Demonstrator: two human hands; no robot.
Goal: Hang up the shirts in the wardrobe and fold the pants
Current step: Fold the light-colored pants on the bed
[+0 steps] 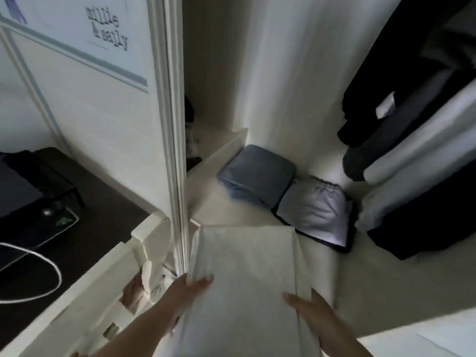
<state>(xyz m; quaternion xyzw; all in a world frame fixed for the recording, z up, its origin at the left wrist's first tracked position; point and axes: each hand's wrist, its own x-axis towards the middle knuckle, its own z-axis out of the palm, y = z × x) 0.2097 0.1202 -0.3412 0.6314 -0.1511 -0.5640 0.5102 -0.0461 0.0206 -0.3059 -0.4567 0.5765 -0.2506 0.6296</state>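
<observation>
I hold a folded white garment (244, 274), long and flat, out in front of me over the wardrobe floor (226, 204). My left hand (180, 297) grips its left edge, thumb on top and fingers underneath. On the garment's right side lies my right hand (314, 315), thumb over the top; its fingers are hidden below. Two folded garments lie on the wardrobe floor: a blue one (257, 173) at the back and a pale lilac one (314, 210) on a dark piece beside it.
Dark and white clothes (417, 124) hang at the right, reaching almost to the floor. A white door frame (172, 150) stands at the left of the opening. Left of it is a dark desk (85, 228) with a white cable (38, 269).
</observation>
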